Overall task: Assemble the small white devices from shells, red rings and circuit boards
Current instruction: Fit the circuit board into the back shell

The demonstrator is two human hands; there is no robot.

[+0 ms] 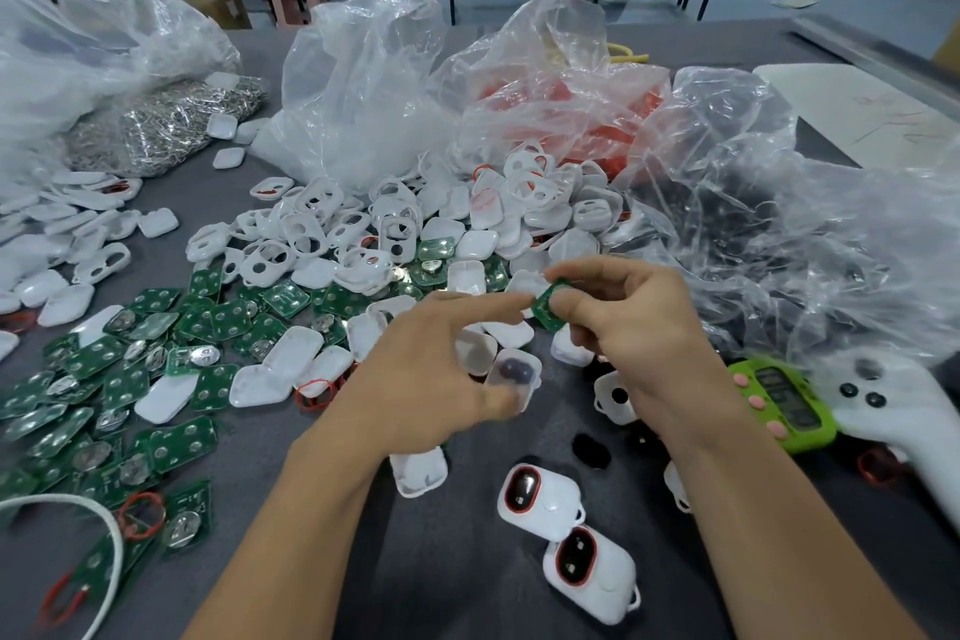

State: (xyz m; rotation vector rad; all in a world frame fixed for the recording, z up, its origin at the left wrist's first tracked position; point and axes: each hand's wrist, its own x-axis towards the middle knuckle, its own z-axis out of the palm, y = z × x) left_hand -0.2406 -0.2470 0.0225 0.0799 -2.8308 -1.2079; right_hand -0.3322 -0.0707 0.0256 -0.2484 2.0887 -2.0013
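My right hand (639,322) pinches a small green circuit board (549,304) between thumb and fingers, above the grey table. My left hand (431,369) holds a white shell (511,374) with a dark part inside, and its index finger stretches out to the board's edge. Two assembled white devices with red rings (540,494) (589,572) lie near the front edge. A heap of white shells (395,229) sits behind my hands. Loose circuit boards (130,379) spread over the left side. Red rings fill a clear bag (571,120) at the back.
A green timer (784,400) and a white controller (893,411) lie on the right. Crumpled plastic bags (779,224) crowd the back and right. A bag of metal clips (156,125) sits back left. A white cord (106,535) curves at front left.
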